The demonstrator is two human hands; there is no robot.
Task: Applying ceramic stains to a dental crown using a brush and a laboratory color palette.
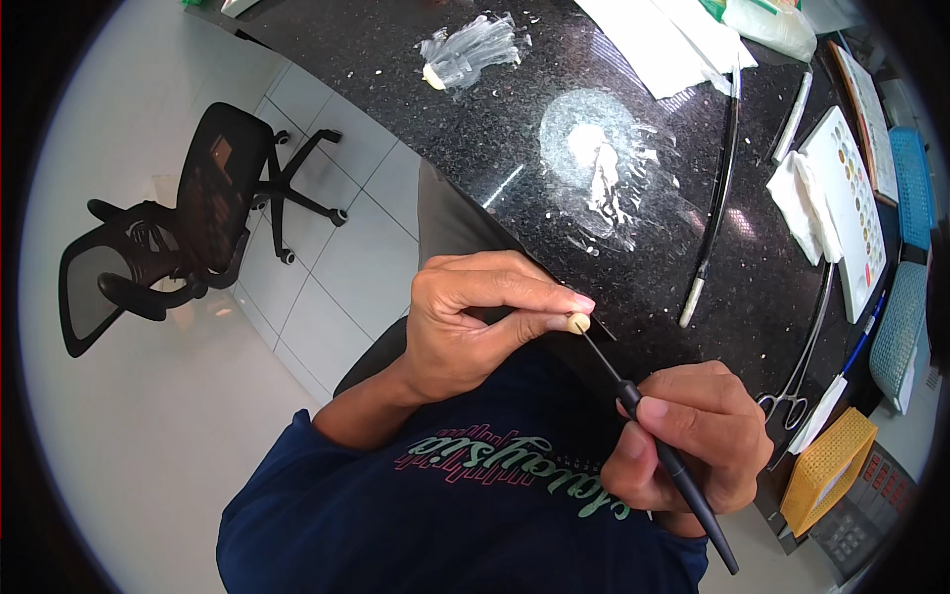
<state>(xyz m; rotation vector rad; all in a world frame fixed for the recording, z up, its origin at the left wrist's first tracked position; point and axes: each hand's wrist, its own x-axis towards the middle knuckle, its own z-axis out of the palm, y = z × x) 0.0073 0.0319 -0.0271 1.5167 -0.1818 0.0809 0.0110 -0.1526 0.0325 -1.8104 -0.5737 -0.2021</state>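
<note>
At frame centre I see the left hand (473, 319) pinching a small cream bead (578, 323) between thumb and fingertip. The right hand (693, 436), lower right, is closed around a thin black tool (683, 478), its tip touching the bead, above the black speckled countertop (396, 79).

A clear plastic bag (767, 25) lies at the counter's far edge, top right.

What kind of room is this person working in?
Probably a small workshop or lab for fine handwork, perhaps dental. A black stone counter holds a colour sample card, scissors-like clamps and smears of white paste. An office chair stands on the tiled floor.
</note>
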